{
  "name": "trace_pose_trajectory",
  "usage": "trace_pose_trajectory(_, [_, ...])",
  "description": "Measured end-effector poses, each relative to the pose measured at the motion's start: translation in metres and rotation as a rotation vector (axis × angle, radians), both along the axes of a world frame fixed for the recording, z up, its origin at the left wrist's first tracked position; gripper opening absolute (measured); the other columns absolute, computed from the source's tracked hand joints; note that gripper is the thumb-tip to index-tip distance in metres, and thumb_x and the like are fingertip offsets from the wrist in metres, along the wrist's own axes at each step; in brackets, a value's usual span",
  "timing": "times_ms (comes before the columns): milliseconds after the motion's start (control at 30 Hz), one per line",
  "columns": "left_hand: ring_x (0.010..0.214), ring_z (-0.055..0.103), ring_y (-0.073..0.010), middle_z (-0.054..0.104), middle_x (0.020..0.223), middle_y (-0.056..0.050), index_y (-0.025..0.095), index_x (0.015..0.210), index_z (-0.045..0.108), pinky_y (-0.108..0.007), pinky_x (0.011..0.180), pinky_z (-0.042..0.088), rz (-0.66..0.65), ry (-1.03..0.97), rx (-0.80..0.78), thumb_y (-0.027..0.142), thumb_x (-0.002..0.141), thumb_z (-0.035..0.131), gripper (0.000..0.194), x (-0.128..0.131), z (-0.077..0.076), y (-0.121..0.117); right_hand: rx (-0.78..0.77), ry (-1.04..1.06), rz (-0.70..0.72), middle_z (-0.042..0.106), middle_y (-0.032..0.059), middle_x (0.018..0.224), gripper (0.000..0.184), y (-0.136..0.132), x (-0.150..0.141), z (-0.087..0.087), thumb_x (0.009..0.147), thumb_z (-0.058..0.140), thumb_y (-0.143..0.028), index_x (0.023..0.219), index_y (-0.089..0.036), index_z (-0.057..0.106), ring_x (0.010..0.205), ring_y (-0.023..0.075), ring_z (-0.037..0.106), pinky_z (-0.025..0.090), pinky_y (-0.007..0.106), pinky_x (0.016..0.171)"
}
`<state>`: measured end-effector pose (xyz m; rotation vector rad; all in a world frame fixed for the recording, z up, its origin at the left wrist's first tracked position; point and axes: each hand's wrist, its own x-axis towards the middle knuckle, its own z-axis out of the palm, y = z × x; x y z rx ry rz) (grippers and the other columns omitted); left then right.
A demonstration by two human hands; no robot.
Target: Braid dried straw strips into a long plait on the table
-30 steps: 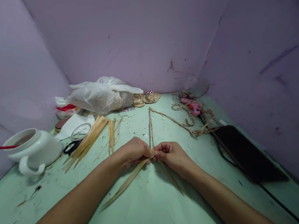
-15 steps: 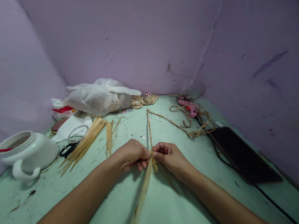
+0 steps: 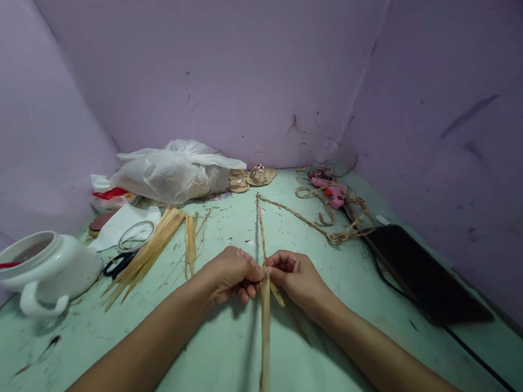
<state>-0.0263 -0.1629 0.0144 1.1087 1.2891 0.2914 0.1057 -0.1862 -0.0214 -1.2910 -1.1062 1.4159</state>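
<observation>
A thin braid of straw-coloured fibre (image 3: pixel 261 224) runs taut from a point far back on the table toward me. At its near end my left hand (image 3: pixel 237 275) pinches the strands between thumb and fingers. My right hand (image 3: pixel 296 277) is closed on the same spot from the other side, its thumb and forefinger pressed together. From between the fingertips a long flat fibre strip (image 3: pixel 266 340) hangs toward me, with shorter strands (image 3: pixel 277 296) beside it under the right hand. The exact crossing of the strands is hidden by the fingertips.
On the left stand a white pot (image 3: pixel 71 262), black-handled scissors (image 3: pixel 120 262) and bundles of dry fibre (image 3: pixel 154 249). A plastic bag (image 3: pixel 174 171) lies at the back. To the right are coiled braid (image 3: pixel 341 234), a pink glue gun (image 3: pixel 333 193) and a dark flat device (image 3: pixel 428 271).
The long fibre strip has swung from lower left toward the middle, now hanging nearly straight toward me. Both hands stay at the braid's near end.
</observation>
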Motion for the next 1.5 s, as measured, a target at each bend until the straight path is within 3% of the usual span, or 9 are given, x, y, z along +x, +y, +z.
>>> trace_pose_trajectory(233, [0.036, 0.036, -0.0064, 0.041, 0.036, 0.004, 0.013, 0.049, 0.056, -0.018, 0.037, 0.024, -0.236, 0.43, 0.397, 0.014, 0.052, 0.05, 0.006, -0.022, 0.006, 0.011, -0.071, -0.081, 0.045, 0.053, -0.0004, 0.05, 0.005, 0.0, 0.003, 0.002, 0.056, 0.058, -0.016, 0.056, -0.014, 0.054, 0.044, 0.0067, 0.041, 0.029, 0.02, 0.045])
trace_pose_trajectory(367, [0.041, 0.04, -0.0069, 0.05, 0.049, 0.003, 0.012, 0.069, 0.064, -0.019, 0.042, 0.028, -0.199, 0.434, 0.511, 0.023, 0.056, 0.054, 0.02, -0.021, 0.008, 0.011, -0.075, -0.076, 0.07, 0.053, 0.0, 0.051, 0.007, 0.0, 0.003, 0.002, 0.057, 0.059, -0.018, 0.058, -0.013, 0.054, 0.044, 0.0067, 0.04, 0.028, 0.02, 0.046])
trace_pose_trajectory(500, [0.037, 0.039, -0.0082, 0.048, 0.048, 0.004, 0.011, 0.098, 0.059, -0.021, 0.04, 0.028, -0.091, 0.349, 0.365, 0.036, 0.06, 0.056, 0.046, -0.014, 0.006, 0.009, -0.074, -0.065, 0.076, 0.053, -0.0005, 0.05, 0.009, 0.0, 0.003, 0.0, 0.057, 0.06, -0.02, 0.059, -0.013, 0.054, 0.044, 0.0067, 0.04, 0.028, 0.02, 0.046])
trace_pose_trajectory(600, [0.039, 0.04, -0.0074, 0.049, 0.05, 0.002, 0.01, 0.086, 0.062, -0.02, 0.041, 0.029, -0.063, 0.295, 0.375, 0.029, 0.057, 0.058, 0.035, -0.01, 0.003, 0.007, -0.067, -0.062, 0.078, 0.052, -0.001, 0.05, 0.01, 0.0, 0.003, -0.001, 0.057, 0.06, -0.021, 0.059, -0.013, 0.053, 0.044, 0.0065, 0.039, 0.027, 0.02, 0.045])
trace_pose_trajectory(767, [0.046, 0.04, -0.0078, 0.049, 0.048, 0.001, 0.011, 0.058, 0.062, -0.02, 0.044, 0.03, -0.141, 0.298, 0.44, 0.022, 0.052, 0.055, 0.014, -0.006, -0.004, 0.004, -0.07, -0.066, 0.069, 0.05, -0.002, 0.048, 0.009, 0.0, 0.003, 0.0, 0.057, 0.06, -0.019, 0.059, -0.013, 0.053, 0.043, 0.0054, 0.037, 0.025, 0.019, 0.044])
trace_pose_trajectory(967, [0.037, 0.035, -0.0066, 0.044, 0.039, 0.004, 0.012, 0.055, 0.056, -0.019, 0.038, 0.026, -0.142, 0.226, 0.302, 0.016, 0.051, 0.05, 0.009, -0.006, -0.006, 0.004, -0.103, -0.012, 0.128, 0.052, -0.0022, 0.049, 0.01, 0.002, 0.005, 0.001, 0.054, 0.062, -0.015, 0.06, -0.012, 0.055, 0.044, 0.0048, 0.04, 0.029, 0.019, 0.046])
trace_pose_trajectory(1233, [0.028, 0.032, -0.0042, 0.059, 0.055, -0.001, 0.014, 0.056, 0.051, -0.018, 0.03, 0.019, -0.13, 0.097, 0.143, 0.021, 0.057, 0.049, 0.008, -0.003, 0.003, -0.001, -0.088, 0.023, 0.2, 0.056, -0.0009, 0.051, 0.009, 0.002, 0.007, 0.006, 0.056, 0.06, -0.017, 0.062, -0.013, 0.054, 0.046, 0.0061, 0.046, 0.032, 0.018, 0.048])
trace_pose_trajectory(1400, [0.024, 0.027, -0.005, 0.043, 0.033, 0.006, 0.015, 0.06, 0.051, -0.017, 0.03, 0.02, -0.106, 0.16, 0.111, 0.016, 0.056, 0.048, 0.006, -0.003, 0.009, -0.001, -0.07, 0.014, 0.208, 0.056, -0.0008, 0.053, 0.009, 0.002, 0.007, 0.006, 0.057, 0.059, -0.017, 0.061, -0.013, 0.053, 0.048, 0.007, 0.046, 0.032, 0.019, 0.049])
trace_pose_trajectory(1500, [0.026, 0.032, -0.0062, 0.045, 0.035, 0.005, 0.015, 0.061, 0.051, -0.017, 0.031, 0.021, -0.101, 0.116, 0.101, 0.015, 0.055, 0.047, 0.008, -0.004, 0.004, 0.001, -0.062, -0.004, 0.222, 0.054, -0.0009, 0.053, 0.009, 0.004, 0.008, 0.004, 0.058, 0.057, -0.018, 0.064, -0.013, 0.053, 0.049, 0.0072, 0.046, 0.033, 0.02, 0.05])
